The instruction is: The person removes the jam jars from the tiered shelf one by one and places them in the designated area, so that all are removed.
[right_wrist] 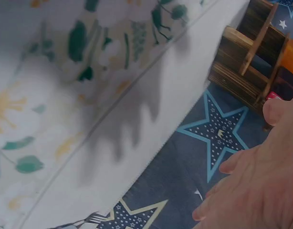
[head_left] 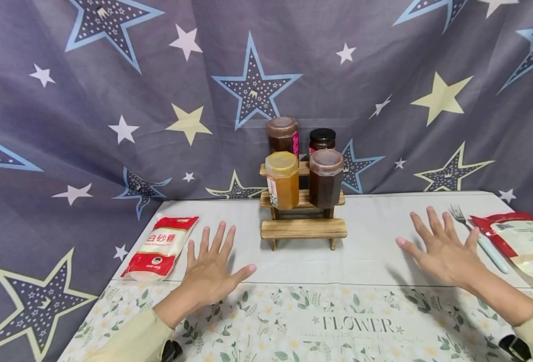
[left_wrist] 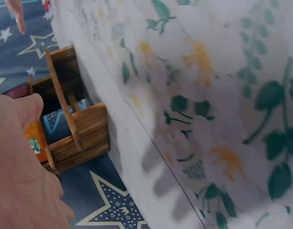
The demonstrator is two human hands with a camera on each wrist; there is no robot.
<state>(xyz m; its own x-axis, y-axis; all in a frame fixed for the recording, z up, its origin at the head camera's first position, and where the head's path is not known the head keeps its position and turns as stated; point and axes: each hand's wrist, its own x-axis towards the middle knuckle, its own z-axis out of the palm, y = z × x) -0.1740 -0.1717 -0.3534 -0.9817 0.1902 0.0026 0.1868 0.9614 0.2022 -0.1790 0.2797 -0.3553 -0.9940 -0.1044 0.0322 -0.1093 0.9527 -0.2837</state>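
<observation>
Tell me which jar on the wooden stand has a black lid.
The back-right jar, partly hidden by the front-right jar. The latter and the back-left jar have brownish lids; the front-left jar has a yellow lid.

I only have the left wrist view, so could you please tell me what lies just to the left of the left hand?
Observer: A red-and-white sugar bag lies beside the left hand.
Operator: Thank you; and what is close to the right hand?
Observer: A fork with a pale blue-green handle lies just to its right.
Operator: Lastly, what stands at the back right of the wooden rack?
Observer: A black-lidded jar, partly hidden by the dark jar in front.
</observation>
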